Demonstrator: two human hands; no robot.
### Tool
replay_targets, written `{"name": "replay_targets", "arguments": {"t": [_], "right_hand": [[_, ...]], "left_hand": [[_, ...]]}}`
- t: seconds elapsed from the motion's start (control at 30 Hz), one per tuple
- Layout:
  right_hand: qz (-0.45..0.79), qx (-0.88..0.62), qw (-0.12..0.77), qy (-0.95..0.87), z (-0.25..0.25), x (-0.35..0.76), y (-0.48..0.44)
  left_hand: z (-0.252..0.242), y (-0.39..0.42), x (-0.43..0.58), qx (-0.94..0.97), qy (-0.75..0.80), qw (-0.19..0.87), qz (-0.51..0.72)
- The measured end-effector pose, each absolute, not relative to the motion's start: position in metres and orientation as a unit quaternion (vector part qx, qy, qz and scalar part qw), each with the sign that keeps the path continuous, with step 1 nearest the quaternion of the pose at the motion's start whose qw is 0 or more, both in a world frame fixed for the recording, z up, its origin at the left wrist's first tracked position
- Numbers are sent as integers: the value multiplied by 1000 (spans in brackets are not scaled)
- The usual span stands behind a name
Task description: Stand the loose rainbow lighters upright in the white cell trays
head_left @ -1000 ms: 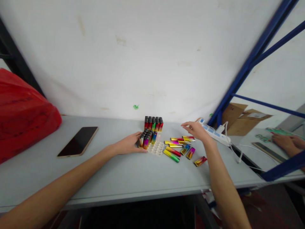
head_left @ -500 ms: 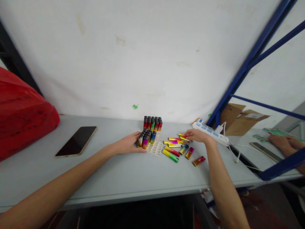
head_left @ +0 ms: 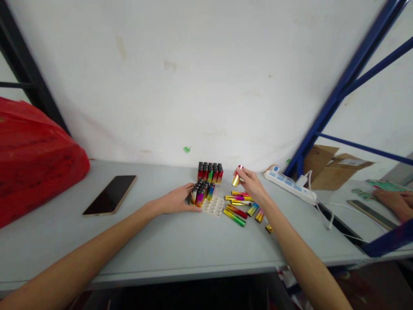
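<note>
My left hand (head_left: 177, 200) grips the left side of a white holed tray (head_left: 213, 206), thumb along the front and fingers behind. In the tray's left part stand several black-topped lighters (head_left: 200, 194) in shiny, colourful casings; the round hollows on its right show bare. My right hand (head_left: 250, 181) is closed, pinching a red-and-gold metallic lighter casing (head_left: 236, 177) upright above the table, right of the tray. Below that hand lie several loose metallic casings (head_left: 237, 211) in gold, red, green, blue and purple. My right forearm partly hides one of them.
A block of black-topped lighters (head_left: 210, 172) stands behind the tray. On the left are a phone (head_left: 110, 195) and a red bag (head_left: 38, 159). A power strip (head_left: 290, 186) with cables, blue rack posts and a cardboard box (head_left: 335, 170) are right, beyond them another person's hands (head_left: 393, 202).
My right hand has picked a red-and-gold casing from the pile, lifting it and moving left toward the tray. My left hand stays at the tray. The whole view has shifted slightly.
</note>
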State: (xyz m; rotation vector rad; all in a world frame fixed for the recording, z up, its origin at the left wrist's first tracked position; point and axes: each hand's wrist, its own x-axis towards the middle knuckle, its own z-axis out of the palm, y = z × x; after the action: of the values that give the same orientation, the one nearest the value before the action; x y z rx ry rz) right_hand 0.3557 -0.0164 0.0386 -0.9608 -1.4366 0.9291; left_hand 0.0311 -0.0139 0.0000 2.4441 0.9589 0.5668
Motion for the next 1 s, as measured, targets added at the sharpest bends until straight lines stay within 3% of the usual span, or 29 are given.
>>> {"name": "replay_targets", "arguments": {"t": [0.13,0.23,0.63,1.0], "right_hand": [[539,-341,496,-589,29,321,-31],[570,-320,469,-594,27,303,-40],[534,-450,475,-535,22,278,-42],[527,-457,451,-557,21,287,-40]], "left_hand": [[-2,-14,31,887,344,229,208],[-2,-14,31,886,341,233,210],[2,-17,32,883,352,231,209],[1,-16,32,883,354,235,199]]}}
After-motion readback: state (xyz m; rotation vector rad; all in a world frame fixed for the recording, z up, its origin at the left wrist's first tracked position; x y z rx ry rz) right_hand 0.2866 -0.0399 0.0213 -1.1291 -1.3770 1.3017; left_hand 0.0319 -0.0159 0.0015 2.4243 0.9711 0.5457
